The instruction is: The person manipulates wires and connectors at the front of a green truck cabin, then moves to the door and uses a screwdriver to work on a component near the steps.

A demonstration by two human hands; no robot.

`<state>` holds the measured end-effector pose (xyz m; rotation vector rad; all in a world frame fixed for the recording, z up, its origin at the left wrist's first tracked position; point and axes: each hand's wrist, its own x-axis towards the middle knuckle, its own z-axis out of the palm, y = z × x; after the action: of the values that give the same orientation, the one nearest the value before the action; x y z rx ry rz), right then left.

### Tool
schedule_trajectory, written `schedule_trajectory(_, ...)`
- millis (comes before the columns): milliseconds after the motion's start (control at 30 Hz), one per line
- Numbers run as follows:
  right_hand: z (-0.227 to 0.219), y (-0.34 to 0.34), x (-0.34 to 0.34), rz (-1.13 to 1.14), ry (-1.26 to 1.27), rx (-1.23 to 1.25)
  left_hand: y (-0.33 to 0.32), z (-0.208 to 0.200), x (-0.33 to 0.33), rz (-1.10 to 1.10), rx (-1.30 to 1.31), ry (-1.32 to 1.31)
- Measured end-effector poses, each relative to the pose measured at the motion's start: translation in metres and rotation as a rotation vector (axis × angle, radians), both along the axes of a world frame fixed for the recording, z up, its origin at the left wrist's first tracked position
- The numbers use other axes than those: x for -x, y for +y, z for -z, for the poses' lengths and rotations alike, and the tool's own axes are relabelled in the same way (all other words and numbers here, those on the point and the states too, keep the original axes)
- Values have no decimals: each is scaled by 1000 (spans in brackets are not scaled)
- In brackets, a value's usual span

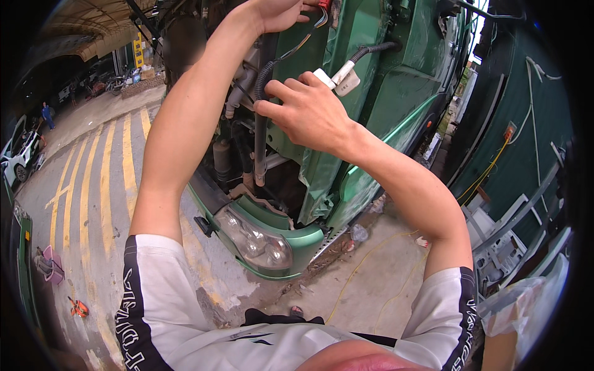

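Note:
At the top edge, partly cut off, my left hand [281,15] has its fingertips against a red wire connector [324,4], apparently gripping it. Thin coloured wires run down from the connector into a black corrugated conduit [265,77]. My right hand [312,117], back toward me, has thumb and forefinger bent round this conduit. Just beyond its knuckles, a second corrugated cable [374,47] ends in a white-wrapped part with white tags [348,82]. Both hands are over the opened front corner of a green vehicle [346,148], above its headlight [253,241].
Pipes and a dark upright tube [260,148] fill the opening. At the right, metal frames and panels [495,253] lean by a dark green wall [532,136]. A yellow cable [352,266] crosses the ground. Far left are a person in blue [47,115] and a white car [21,151].

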<state>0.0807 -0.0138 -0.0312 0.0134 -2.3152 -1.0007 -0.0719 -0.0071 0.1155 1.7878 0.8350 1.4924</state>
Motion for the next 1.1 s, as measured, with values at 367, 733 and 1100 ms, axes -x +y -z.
schedule_trajectory(367,-49,-3,5,-649,347,-15,-110,88,29,-785,-421,279)
schedule_trajectory(733,-63,6,0,-746,327,-330,-93,100,12,-453,-281,56)
schedule_trajectory(1100,-112,29,-35,-454,480,142,-41,13,6,-346,-706,-499)
